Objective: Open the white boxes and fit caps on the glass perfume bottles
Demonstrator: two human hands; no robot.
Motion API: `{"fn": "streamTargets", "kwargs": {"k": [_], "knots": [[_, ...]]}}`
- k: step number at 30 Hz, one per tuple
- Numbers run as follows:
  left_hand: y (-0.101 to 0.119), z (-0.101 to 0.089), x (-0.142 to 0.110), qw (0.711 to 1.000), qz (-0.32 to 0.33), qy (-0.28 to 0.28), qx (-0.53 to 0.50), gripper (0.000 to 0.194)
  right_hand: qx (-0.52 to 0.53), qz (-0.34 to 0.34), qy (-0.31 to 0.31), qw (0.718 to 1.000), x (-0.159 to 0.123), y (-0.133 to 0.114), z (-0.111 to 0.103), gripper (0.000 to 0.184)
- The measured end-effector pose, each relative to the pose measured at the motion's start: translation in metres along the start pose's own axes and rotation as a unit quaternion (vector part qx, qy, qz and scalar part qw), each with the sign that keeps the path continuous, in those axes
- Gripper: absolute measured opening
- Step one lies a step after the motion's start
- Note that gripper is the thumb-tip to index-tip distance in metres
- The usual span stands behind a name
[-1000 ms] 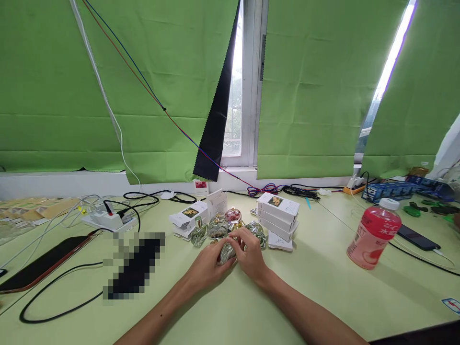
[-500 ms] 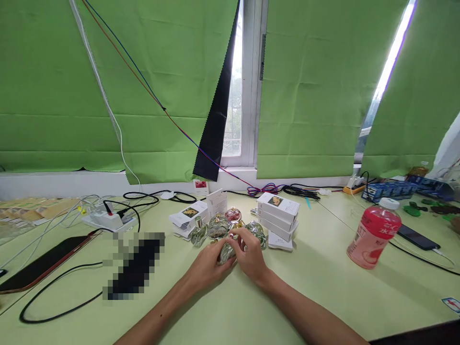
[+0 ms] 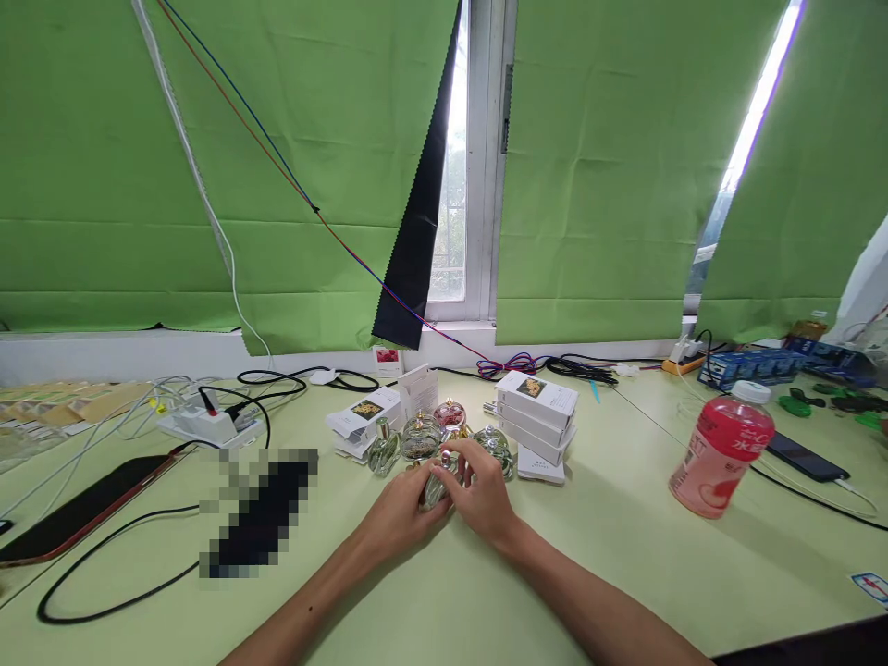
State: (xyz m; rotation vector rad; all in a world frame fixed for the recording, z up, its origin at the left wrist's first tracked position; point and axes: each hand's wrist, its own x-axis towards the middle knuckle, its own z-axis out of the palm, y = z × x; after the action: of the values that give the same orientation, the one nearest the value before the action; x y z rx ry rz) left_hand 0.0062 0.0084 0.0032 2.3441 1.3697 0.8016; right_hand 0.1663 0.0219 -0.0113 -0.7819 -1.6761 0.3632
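Between my hands is a clear glass perfume bottle (image 3: 435,490) with a shiny pinkish neck at its top. My left hand (image 3: 399,509) is closed round the bottle's left side and base. The fingers of my right hand (image 3: 482,490) are curled at its neck and right side, and they partly hide it. Just beyond my hands are other glass perfume bottles: a slim green-tinted one (image 3: 384,450), a round clear one (image 3: 420,437), a pink one (image 3: 450,417) and a greenish one (image 3: 494,446).
White boxes with a flower picture are stacked to the right (image 3: 537,402), and more lie at the left (image 3: 367,412). A red drink bottle (image 3: 721,453) stands further right. Phones (image 3: 90,504), a power strip (image 3: 208,425) and cables lie around the table (image 3: 597,546).
My right fingers have shifted slightly at the bottle's top, and more of its shiny neck shows. My left hand keeps its hold almost unmoved.
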Motion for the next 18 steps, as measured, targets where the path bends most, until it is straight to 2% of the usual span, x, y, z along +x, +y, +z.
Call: {"fn": "streamTargets", "kwargs": {"k": [10,15,18], "knots": [[-0.003,-0.010,0.001,1.000,0.002,-0.009,0.014,0.018,-0.001,0.001,0.006,1.000,0.004,-0.002,-0.002,0.023],[-0.009,-0.012,0.001,0.999,-0.021,-0.011,0.041,0.036,-0.029,0.006,0.061,0.998,0.009,-0.003,-0.008,0.014],[-0.014,-0.011,0.001,0.999,-0.027,-0.003,0.042,0.040,-0.040,0.022,0.093,0.995,0.010,0.001,-0.008,0.020]]}}
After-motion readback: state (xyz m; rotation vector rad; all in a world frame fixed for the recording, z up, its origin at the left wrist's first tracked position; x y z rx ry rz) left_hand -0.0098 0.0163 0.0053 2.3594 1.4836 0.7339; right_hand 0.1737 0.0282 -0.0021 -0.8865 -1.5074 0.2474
